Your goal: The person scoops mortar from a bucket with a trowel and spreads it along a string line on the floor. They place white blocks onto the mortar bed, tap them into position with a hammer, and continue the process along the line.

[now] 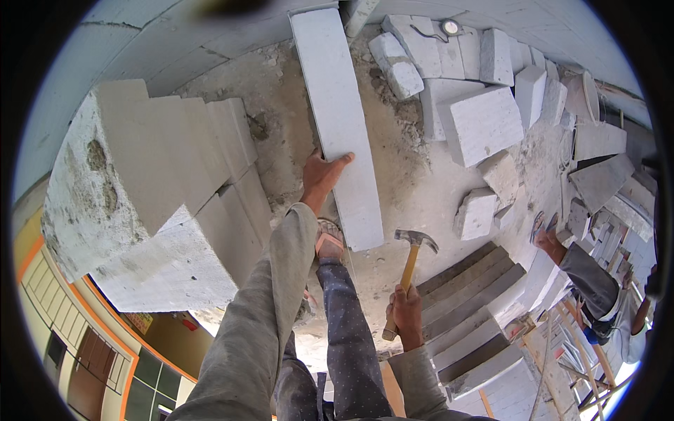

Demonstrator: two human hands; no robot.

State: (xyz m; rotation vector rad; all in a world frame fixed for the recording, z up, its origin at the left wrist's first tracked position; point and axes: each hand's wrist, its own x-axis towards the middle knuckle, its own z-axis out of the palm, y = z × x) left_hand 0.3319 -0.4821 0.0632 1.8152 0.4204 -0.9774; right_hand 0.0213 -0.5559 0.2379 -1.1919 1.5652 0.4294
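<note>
A long pale-grey lightweight concrete block (340,91) stretches from the wall at the top to near my foot. My left hand (323,179) grips its left edge, thumb on the upper face and the other fingers partly hidden at the side. In my right hand (406,314) is a claw hammer (408,270), held by its yellowish wooden handle. The metal head points away from me, right of the block's near end and apart from it. My sandalled foot (329,242) stands beside the block's near left edge.
Stacked blocks (161,161) rise on the left. Loose and broken blocks (484,123) lie at the upper right, with a small round dial-like object (449,28) on one. More blocks are stacked (470,295) right of the hammer. Another person (597,288) is at the far right.
</note>
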